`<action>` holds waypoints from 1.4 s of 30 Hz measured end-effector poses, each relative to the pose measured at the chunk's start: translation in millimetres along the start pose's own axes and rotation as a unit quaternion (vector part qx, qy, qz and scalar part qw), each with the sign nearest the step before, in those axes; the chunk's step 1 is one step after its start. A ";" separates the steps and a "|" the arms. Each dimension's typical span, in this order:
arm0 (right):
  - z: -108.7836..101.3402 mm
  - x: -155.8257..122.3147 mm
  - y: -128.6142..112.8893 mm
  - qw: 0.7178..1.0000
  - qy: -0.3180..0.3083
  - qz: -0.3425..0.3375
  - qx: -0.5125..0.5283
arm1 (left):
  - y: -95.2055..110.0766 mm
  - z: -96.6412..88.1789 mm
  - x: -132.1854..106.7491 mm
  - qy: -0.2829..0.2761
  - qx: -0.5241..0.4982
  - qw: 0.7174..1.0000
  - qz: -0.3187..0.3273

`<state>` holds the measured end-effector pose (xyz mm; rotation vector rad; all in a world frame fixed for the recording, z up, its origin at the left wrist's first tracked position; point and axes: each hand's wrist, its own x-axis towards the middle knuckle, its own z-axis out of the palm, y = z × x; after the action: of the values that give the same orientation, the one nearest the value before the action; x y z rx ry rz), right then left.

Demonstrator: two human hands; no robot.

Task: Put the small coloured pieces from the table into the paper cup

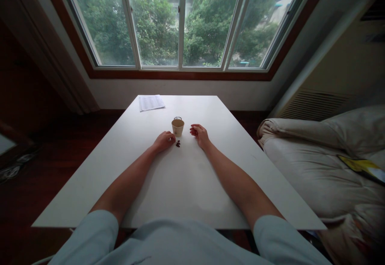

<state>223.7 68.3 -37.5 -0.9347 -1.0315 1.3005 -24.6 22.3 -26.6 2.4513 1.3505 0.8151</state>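
A small tan paper cup point(177, 127) stands upright on the white table point(150, 184), with a small dark ring-like object just behind it. A few small dark bits point(178, 143) lie on the table in front of the cup. My left hand point(164, 140) rests on the table left of the bits, fingers curled and pinched together near them; what they pinch is too small to make out. My right hand point(199, 134) rests right of the cup, fingers loosely curled, with nothing visible in it.
A sheet of printed paper point(150, 102) lies at the table's far left corner. A bed with pale bedding point(325, 164) and a yellow book point(362, 166) stands close on the right. A large window point(180, 24) is behind the table; dark wooden floor lies left.
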 end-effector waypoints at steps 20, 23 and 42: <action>-1.7 0.9 4.6 1.000 -0.015 -0.008 -0.013 | 14.8 7.3 10.1 0.117 -0.386 0.911 -0.089; -1.0 0.3 3.4 1.000 -0.013 -0.007 -0.017 | 19.0 8.3 10.9 0.127 -0.400 0.902 -0.097; -0.7 -0.1 3.3 1.000 -0.017 -0.007 -0.002 | 42.5 -1.7 19.9 0.157 -0.628 0.740 -0.182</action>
<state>223.4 68.5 -40.9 -0.9097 -1.0655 1.3074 12.8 15.3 0.8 0.9784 0.7837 1.4101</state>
